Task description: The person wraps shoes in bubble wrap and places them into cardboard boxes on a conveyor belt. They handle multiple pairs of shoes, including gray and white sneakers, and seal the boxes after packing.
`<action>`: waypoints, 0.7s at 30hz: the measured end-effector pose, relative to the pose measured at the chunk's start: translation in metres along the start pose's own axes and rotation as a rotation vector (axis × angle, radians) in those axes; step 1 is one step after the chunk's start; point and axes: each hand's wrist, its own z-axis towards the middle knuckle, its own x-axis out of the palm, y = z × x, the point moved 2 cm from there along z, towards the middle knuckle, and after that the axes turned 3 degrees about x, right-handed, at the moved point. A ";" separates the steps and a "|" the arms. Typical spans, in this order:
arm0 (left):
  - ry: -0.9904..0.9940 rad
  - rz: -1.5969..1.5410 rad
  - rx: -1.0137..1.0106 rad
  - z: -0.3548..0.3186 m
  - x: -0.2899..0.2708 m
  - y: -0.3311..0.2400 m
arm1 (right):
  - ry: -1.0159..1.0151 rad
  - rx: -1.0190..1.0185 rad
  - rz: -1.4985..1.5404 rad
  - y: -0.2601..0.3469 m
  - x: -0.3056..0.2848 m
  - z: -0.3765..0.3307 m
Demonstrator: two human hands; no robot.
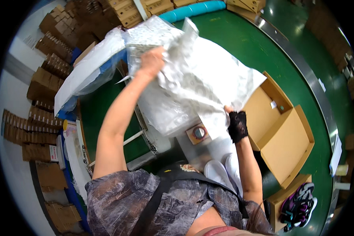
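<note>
A large sheet of white wrapping paper (220, 70) with a faint grey pattern is stretched between my hands, crumpled in the middle. My left hand (151, 62), slightly blurred, is closed on its far left part. My right hand (237, 124), in a black lace fingerless glove, grips the near right edge. The sheet partly overlaps an open brown cardboard box (289, 141), whose lid is folded toward me. Close to my body lie white shoes (218, 172), partly hidden by my right arm. Between them and the paper sits a small brown block with a round dark-rimmed piece (198, 133).
Other white sheets under plastic (92, 67) lie at the left. Black and purple sneakers (299, 206) rest beside a carton at the lower right. A metal rail (322, 102) edges the green surface (263, 43). Stacked boxes (126, 11) and a turquoise roll (192, 11) are at the back.
</note>
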 end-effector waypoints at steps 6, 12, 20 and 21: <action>0.161 -0.048 0.098 -0.057 0.065 -0.041 | -0.029 0.086 -0.065 -0.010 0.014 -0.016; 0.352 -0.311 -0.152 -0.074 0.053 -0.059 | 0.011 0.225 -0.214 0.006 0.030 -0.017; 0.383 -0.316 -0.336 -0.050 0.069 -0.008 | 0.137 0.269 0.145 0.014 0.044 -0.012; 0.329 -0.297 -0.353 -0.044 0.063 -0.004 | 0.156 0.333 0.241 0.021 0.043 -0.015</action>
